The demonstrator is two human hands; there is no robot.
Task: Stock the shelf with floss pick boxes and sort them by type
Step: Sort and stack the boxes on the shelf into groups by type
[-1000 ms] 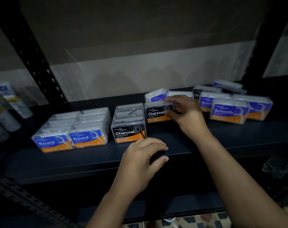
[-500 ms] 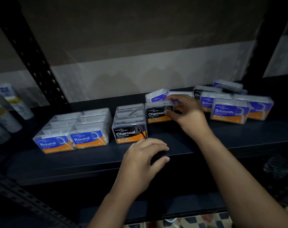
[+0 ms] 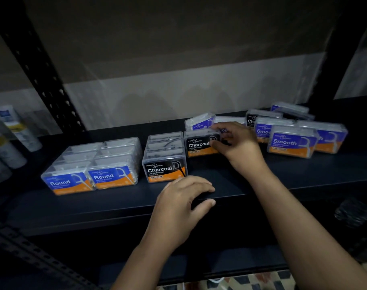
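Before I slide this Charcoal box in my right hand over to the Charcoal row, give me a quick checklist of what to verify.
1. Right hand grip on the loose Charcoal box: ok, fingers on its right end.
2. Label faces front: ok.
3. Charcoal row is beside it, to its left: ok.
4. Open spot behind that row: cannot tell.
5. Left hand off the boxes: ok, resting at the shelf edge.
6. Sorting finished: not ok, another Charcoal box sits among the Smooth boxes.

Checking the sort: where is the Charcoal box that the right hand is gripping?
Mid-shelf in the head view, the gripped Charcoal box sits right of the front Charcoal box, with the right hand on its right end and a blue-labelled box behind it.
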